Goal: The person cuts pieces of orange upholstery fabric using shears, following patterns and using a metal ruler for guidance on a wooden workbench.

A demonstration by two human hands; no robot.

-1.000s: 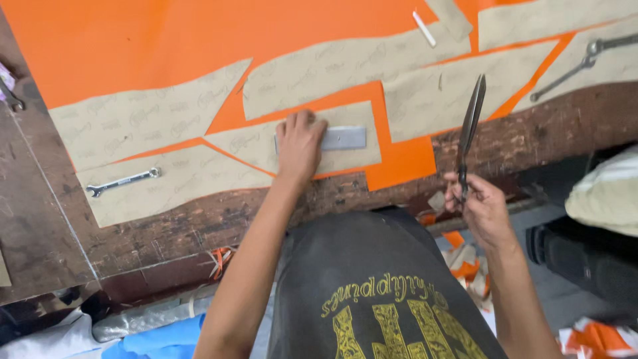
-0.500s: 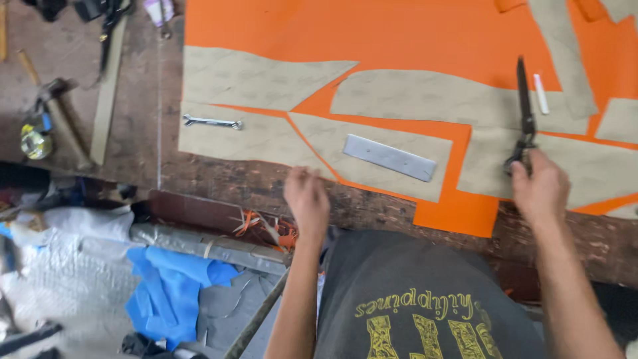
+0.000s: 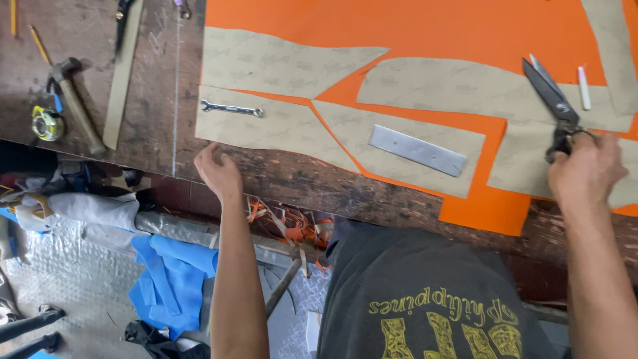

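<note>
Your left hand [image 3: 218, 171] has left the metal bar [image 3: 417, 150] and hovers loosely curled, grasping nothing, at the counter's [image 3: 153, 133] near edge. Your right hand [image 3: 585, 171] still grips the scissors [image 3: 551, 100] over the paper patterns [image 3: 425, 90].

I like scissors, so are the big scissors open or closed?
Nearly closed. The scissors in the right hand show blades lying almost together, only slightly split at the tips, resting on the tan paper pattern.

tabletop [image 3: 153, 143]: dark worn wood, scuffed, running across the frame | floor [image 3: 73, 266]: grey diamond-plate metal showing below its edge | cloth scraps [image 3: 169, 276]: blue, lying heaped there | light: even daylight falling over everything
</note>
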